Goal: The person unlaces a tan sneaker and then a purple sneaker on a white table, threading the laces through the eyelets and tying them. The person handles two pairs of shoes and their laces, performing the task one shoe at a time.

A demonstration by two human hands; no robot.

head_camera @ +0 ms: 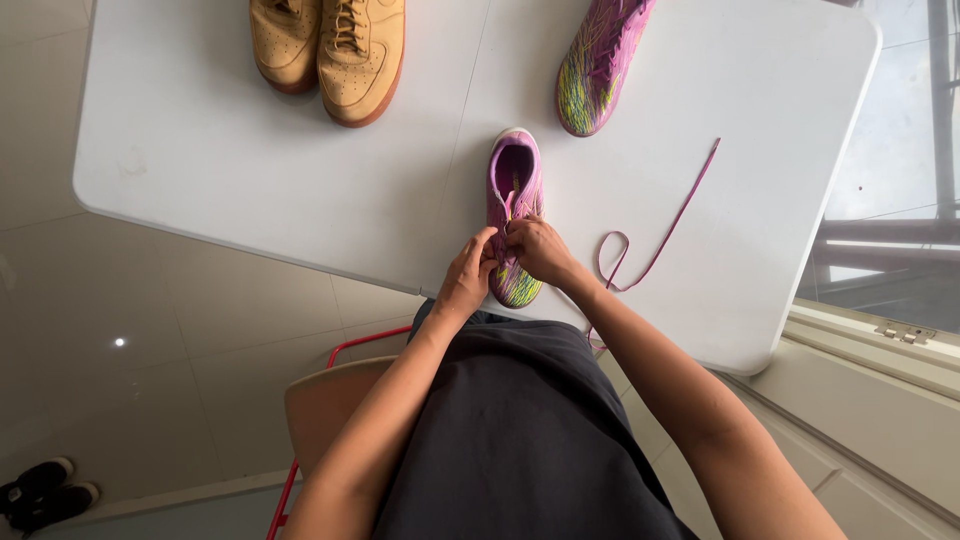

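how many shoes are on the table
4: a tan pair at the far left edge, one purple shoe at the far middle, its mate under both hands. Two more black shoes sit on the floor.

White table point(250, 190) bears tan shoes point(330, 45), purple shoes point(515, 180), lace point(660, 245).

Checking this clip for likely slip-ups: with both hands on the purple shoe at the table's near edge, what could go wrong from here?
1. The purple shoe sits at the table edge; a tug from the left hand or right hand might pull it off.
2. The loose lace loops and trails over the edge toward the lap, so it could snag or knot.
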